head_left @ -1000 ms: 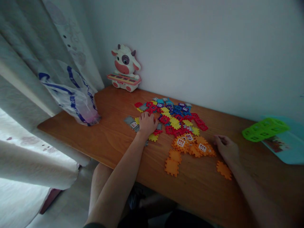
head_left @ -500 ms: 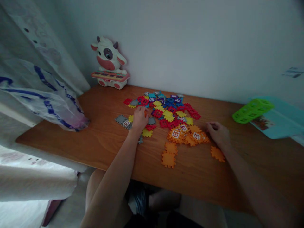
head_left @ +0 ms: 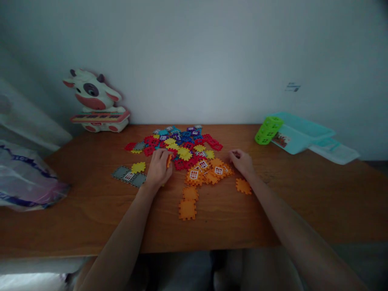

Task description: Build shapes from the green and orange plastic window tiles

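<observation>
A heap of coloured interlocking plastic tiles (head_left: 182,145) lies mid-table: red, blue, yellow and grey at the back, orange ones (head_left: 206,173) in front. My left hand (head_left: 158,171) rests at the heap's left edge, fingers closed on an orange tile (head_left: 169,160) held on edge. My right hand (head_left: 241,161) lies curled on the wood just right of the orange tiles; I cannot make out anything in it. Two joined orange tiles (head_left: 188,204) lie nearer me, a single orange tile (head_left: 243,186) sits by my right wrist, and grey tiles (head_left: 129,177) lie to the left.
The wooden table (head_left: 91,210) stands against a pale wall. A cow-shaped toy keyboard (head_left: 95,103) sits at the back left, a plastic bag (head_left: 24,182) at the left edge. At the back right are a green block piece (head_left: 268,129) and teal trays (head_left: 303,135).
The view has swung right, so everything has shifted left in the picture. My left hand has come off the heap with an orange tile now between its fingers. My right hand stays curled.
</observation>
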